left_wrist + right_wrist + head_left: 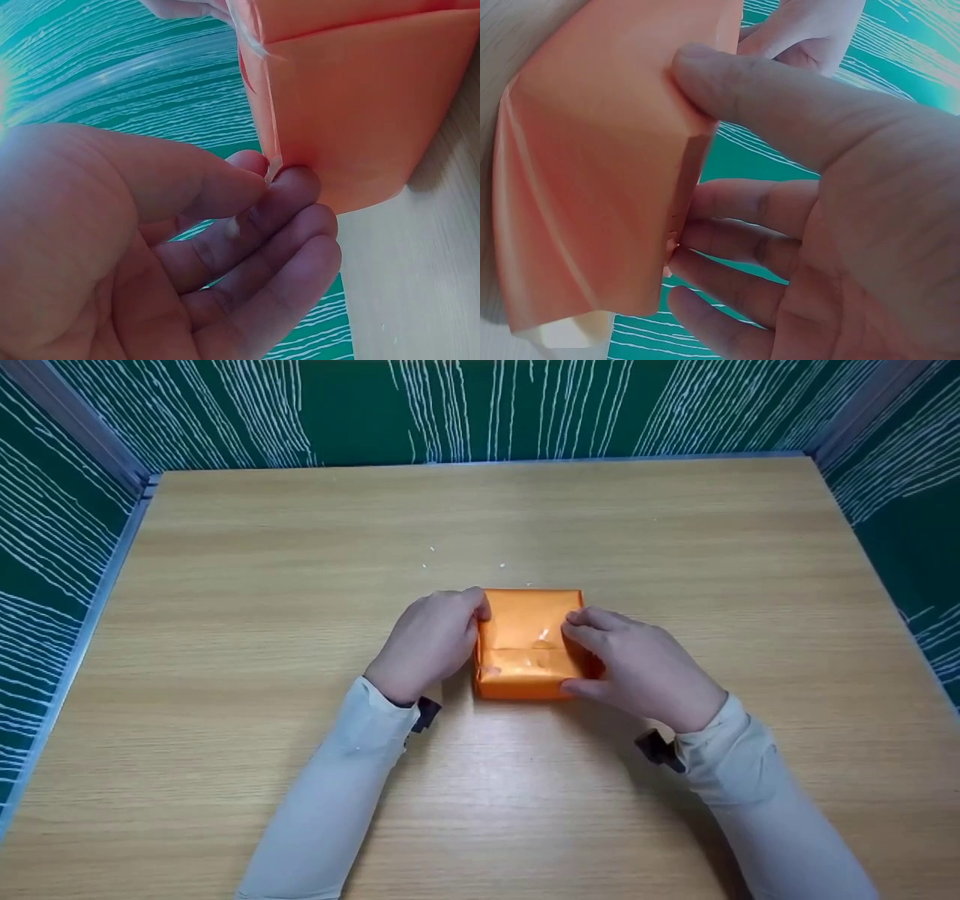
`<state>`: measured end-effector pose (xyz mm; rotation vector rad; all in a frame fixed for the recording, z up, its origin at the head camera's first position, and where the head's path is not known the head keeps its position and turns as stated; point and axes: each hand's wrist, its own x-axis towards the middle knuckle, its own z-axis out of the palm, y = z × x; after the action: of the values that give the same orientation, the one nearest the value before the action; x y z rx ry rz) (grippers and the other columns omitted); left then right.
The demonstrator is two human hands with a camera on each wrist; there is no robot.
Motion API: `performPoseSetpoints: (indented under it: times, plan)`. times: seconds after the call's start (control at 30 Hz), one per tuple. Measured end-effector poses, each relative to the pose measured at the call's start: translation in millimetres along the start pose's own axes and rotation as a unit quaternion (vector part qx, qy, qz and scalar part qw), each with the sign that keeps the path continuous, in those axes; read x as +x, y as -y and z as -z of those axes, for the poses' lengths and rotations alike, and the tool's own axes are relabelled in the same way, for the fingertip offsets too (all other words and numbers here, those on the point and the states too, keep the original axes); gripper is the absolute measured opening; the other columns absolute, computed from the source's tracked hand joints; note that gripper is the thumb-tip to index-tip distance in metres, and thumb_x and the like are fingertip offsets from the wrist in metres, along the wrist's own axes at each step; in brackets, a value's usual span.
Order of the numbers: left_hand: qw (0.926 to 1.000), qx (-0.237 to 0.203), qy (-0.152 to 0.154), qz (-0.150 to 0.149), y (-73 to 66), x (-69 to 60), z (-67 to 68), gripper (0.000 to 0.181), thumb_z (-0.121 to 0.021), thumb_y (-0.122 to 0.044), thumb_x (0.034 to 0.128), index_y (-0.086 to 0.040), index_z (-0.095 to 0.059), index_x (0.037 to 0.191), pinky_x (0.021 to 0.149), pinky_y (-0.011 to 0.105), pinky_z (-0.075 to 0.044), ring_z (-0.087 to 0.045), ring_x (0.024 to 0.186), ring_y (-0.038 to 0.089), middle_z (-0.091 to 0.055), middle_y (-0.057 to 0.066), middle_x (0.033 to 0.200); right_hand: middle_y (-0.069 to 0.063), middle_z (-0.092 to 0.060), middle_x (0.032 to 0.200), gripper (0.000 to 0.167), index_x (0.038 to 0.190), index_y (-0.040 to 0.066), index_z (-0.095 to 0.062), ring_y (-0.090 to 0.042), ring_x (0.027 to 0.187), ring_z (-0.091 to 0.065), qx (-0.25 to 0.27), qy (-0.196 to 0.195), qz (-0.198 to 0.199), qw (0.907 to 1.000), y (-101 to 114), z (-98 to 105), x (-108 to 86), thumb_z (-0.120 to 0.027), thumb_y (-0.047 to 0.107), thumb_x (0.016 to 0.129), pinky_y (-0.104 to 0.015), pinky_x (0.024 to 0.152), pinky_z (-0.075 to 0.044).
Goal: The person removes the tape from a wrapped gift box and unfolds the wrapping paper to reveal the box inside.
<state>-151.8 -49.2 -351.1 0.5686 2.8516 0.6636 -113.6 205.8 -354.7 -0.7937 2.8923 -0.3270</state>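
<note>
A box-shaped package in shiny orange wrapping paper (525, 619) lies on the table between both hands. A seam crosses its top, with a small glossy patch beside it. My left hand (435, 637) is at its left side; in the left wrist view, thumb and forefinger pinch a thin edge of the paper at the package's corner. At the right side, my right hand (649, 671) holds the package, its thumb (720, 79) pressing one face and its fingers lying over the top. Creased paper (562, 217) slants out at that end, with a pale piece showing below it.
The wood-grain table (262, 585) extends around the package. Several tiny white scraps (502, 565) lie behind it. Green panels with white streaks (352, 412) stand along the back and both sides. Each wrist carries a small black device (426, 714) at its sleeve cuff.
</note>
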Motion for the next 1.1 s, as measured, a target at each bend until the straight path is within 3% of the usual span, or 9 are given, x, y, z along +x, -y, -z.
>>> performPoseSetpoints:
  times: [0.1, 0.33, 0.5, 0.7, 0.83, 0.9, 0.97, 1.1]
  plan:
    - [1.0, 0.004, -0.004, 0.005, 0.2, -0.6, 2.1, 0.023, -0.05, -0.006, 0.1026, -0.008, -0.071, 0.111, 0.084, 0.036, -0.054, -0.064, 0.088, 0.024, -0.073, 0.007, 0.103, -0.021, -0.057, 0.145, 0.076, 0.142, 0.001, -0.061, -0.041, 0.129, -0.059, 0.0, -0.005, 0.005, 1.0, 0, 0, -0.3, -0.087, 0.04, 0.083, -0.055, 0.103, -0.05]
    - [0.9996, 0.012, -0.023, -0.014, 2.1, -3.4, 5.9, 0.025, -0.05, -0.008, 0.101, -0.009, -0.074, 0.094, 0.073, 0.037, -0.052, -0.063, 0.08, 0.022, -0.07, 0.003, 0.088, -0.022, -0.061, 0.139, 0.07, 0.137, -0.003, -0.064, -0.041, 0.124, -0.063, -0.006, -0.042, 0.041, 0.9982, -2, 1, -2.2, -0.088, 0.035, 0.082, -0.054, 0.097, -0.054]
    - [0.9996, 0.012, -0.026, -0.007, -0.2, -3.6, 7.7, 0.021, -0.055, -0.019, 0.1036, -0.01, -0.071, 0.095, 0.067, 0.035, -0.047, -0.059, 0.075, 0.021, -0.063, 0.001, 0.08, -0.022, -0.061, 0.139, 0.071, 0.137, -0.002, -0.064, -0.041, 0.124, -0.063, -0.007, -0.039, 0.038, 0.9985, -3, 3, -2.6, -0.088, 0.036, 0.082, -0.054, 0.099, -0.053]
    - [0.999, 0.005, -0.041, 0.014, -0.6, -6.6, 16.9, 0.018, -0.058, -0.024, 0.103, -0.012, -0.069, 0.111, 0.072, 0.035, -0.05, -0.059, 0.082, 0.021, -0.064, 0.002, 0.093, -0.022, -0.061, 0.139, 0.071, 0.137, -0.002, -0.064, -0.041, 0.124, -0.063, -0.005, -0.041, 0.038, 0.9984, -2, 3, -1.7, -0.089, 0.036, 0.082, -0.054, 0.098, -0.053]
    - [0.9969, -0.007, -0.074, 0.025, -1.4, -10.2, 25.2, 0.021, -0.058, -0.023, 0.1026, -0.012, -0.065, 0.119, 0.08, 0.034, -0.053, -0.06, 0.091, 0.02, -0.064, 0.003, 0.107, -0.022, -0.06, 0.14, 0.071, 0.137, -0.002, -0.064, -0.041, 0.124, -0.062, -0.002, -0.038, 0.034, 0.9987, -2, 2, -1.5, -0.088, 0.037, 0.082, -0.055, 0.099, -0.053]
    - [0.9961, -0.01, -0.086, 0.012, -3.3, -12.7, 28.0, 0.022, -0.058, -0.023, 0.1029, -0.013, -0.064, 0.122, 0.085, 0.032, -0.054, -0.059, 0.095, 0.019, -0.063, 0.002, 0.111, -0.022, -0.06, 0.141, 0.072, 0.138, -0.002, -0.063, -0.041, 0.124, -0.062, -0.001, -0.033, 0.03, 0.999, -2, 1, -1.7, -0.088, 0.037, 0.083, -0.055, 0.1, -0.052]
    - [0.9961, -0.009, -0.086, -0.019, -5.8, -15.5, 29.0, 0.023, -0.059, -0.022, 0.103, -0.013, -0.064, 0.123, 0.087, 0.032, -0.054, -0.058, 0.096, 0.018, -0.063, 0.002, 0.112, -0.022, -0.06, 0.141, 0.073, 0.138, -0.001, -0.063, -0.04, 0.124, -0.063, 0.0, -0.03, 0.026, 0.9992, -2, 0, -1.9, -0.088, 0.037, 0.082, -0.054, 0.1, -0.052]
    - [0.9956, 0.0, -0.045, -0.082, -11.8, -22.7, 28.6, 0.025, -0.062, -0.024, 0.1025, -0.012, -0.067, 0.124, 0.084, 0.032, -0.053, -0.056, 0.091, 0.018, -0.064, 0.003, 0.109, -0.021, -0.061, 0.138, 0.072, 0.137, -0.001, -0.064, -0.039, 0.121, -0.064, 0.003, -0.033, 0.024, 0.9992, -2, -3, -1.3, -0.089, 0.038, 0.082, -0.052, 0.1, -0.053]
